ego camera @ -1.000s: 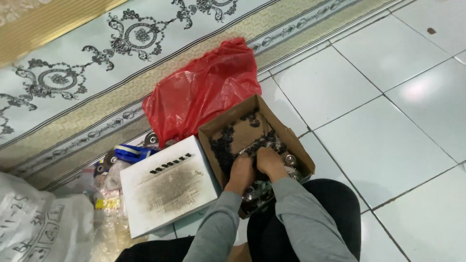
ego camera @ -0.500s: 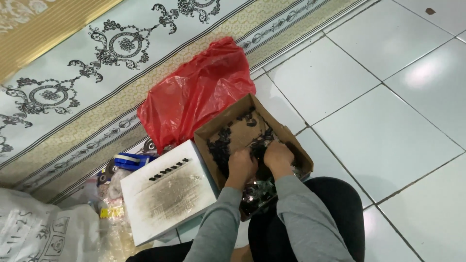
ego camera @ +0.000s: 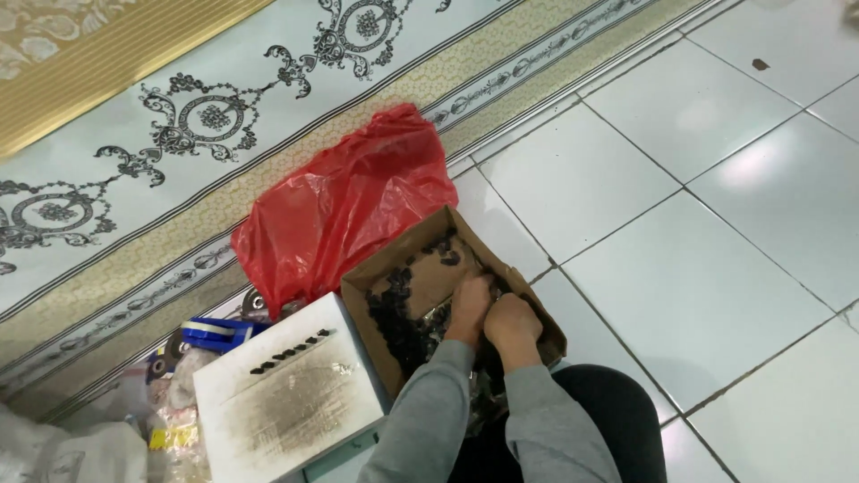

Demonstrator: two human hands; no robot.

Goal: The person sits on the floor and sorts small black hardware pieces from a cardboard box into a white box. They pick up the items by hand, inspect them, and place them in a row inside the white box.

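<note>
Spillage looks likely: left hand (ego camera: 472,309) and right hand (ego camera: 513,324), grips hidden, dig among small black parts (ego camera: 398,322) in the tilted cardboard box (ego camera: 420,268) on the floor (ego camera: 680,268).

Matt brown cardboard box (ego camera: 420,277); glossy, crinkled red plastic bag (ego camera: 344,201); shiny white floor tiles (ego camera: 707,268); scuffed, smudged white slab (ego camera: 286,398); soft grey cloth sleeves (ego camera: 429,420).

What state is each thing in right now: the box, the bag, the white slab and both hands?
Cardboard box: open, flaps up, small dark pieces inside.
Red plastic bag: crumpled, bulging, leaning against the box.
White slab: lying flat, smudged dark, a row of small dark pieces on top.
Left hand: inside the box, among the pieces.
Right hand: inside the box, fingers curled; grip unclear.
</note>
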